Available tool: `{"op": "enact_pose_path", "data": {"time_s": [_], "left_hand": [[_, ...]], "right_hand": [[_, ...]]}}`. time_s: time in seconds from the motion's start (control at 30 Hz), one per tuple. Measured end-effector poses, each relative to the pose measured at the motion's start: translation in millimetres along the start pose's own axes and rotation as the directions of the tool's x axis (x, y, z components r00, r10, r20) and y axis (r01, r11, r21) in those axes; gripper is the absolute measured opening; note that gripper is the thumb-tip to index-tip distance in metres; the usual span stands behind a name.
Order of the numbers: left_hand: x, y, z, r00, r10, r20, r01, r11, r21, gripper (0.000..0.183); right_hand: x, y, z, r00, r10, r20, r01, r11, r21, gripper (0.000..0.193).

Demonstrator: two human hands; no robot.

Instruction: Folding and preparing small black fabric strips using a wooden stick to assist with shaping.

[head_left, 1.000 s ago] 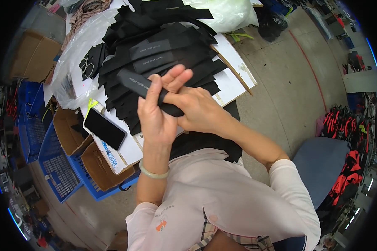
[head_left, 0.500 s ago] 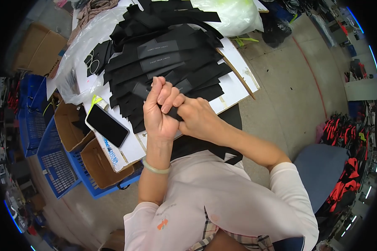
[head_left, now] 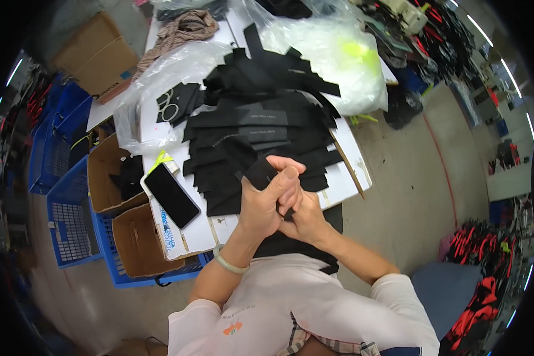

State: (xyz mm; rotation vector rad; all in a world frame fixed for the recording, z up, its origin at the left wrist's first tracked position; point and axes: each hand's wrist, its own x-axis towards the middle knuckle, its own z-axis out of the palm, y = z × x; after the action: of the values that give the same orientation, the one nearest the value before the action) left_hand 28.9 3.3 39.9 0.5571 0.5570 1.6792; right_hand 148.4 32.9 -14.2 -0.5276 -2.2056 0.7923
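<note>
My two hands are together in front of the near edge of the white table (head_left: 204, 240). A black fabric strip (head_left: 258, 172) sticks up past the thumb of my left hand (head_left: 260, 207), which is closed round it. My right hand (head_left: 307, 218) is pressed against the left, its fingers curled, with a bit of black cloth showing between the palms. Beyond them, many overlapping black fabric strips (head_left: 219, 133) lie fanned in a stack, some with grey printed patches (head_left: 262, 134).
A dark-screened phone (head_left: 172, 196) lies left of the stack. White string (head_left: 169, 108) rests on black pieces behind it. Clear plastic bags (head_left: 338, 65) stand at the back. Cardboard boxes (head_left: 137, 237) sit in blue crates (head_left: 71, 231) at the left. A wooden stick (head_left: 349, 166) lies along the right edge.
The view has shifted, so the table appears lower and further right. My hands have turned, staying clasped, and the black strip now shows above my left thumb.
</note>
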Motion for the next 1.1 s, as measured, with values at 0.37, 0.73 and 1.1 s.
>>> {"op": "enact_pose_path", "data": {"time_s": [0.37,0.73,1.1], "left_hand": [[-3,-5,-7,0.967,0.212,0.141,-0.251,0.702,0.666,0.015],[-9,-20,-21,0.801,0.52,0.298,-0.422,0.136,0.896,0.033],[-5,-17,-14,0.702,0.587,0.403,-0.46,-0.059,0.886,0.041]], "right_hand": [[67,-52,-100,0.995,0.075,-0.06,-0.063,0.981,0.182,0.034],[50,-66,-77,0.997,0.077,-0.002,-0.076,0.984,0.158,0.03],[35,-61,-73,0.985,0.096,-0.144,-0.071,0.982,0.173,0.022]]}}
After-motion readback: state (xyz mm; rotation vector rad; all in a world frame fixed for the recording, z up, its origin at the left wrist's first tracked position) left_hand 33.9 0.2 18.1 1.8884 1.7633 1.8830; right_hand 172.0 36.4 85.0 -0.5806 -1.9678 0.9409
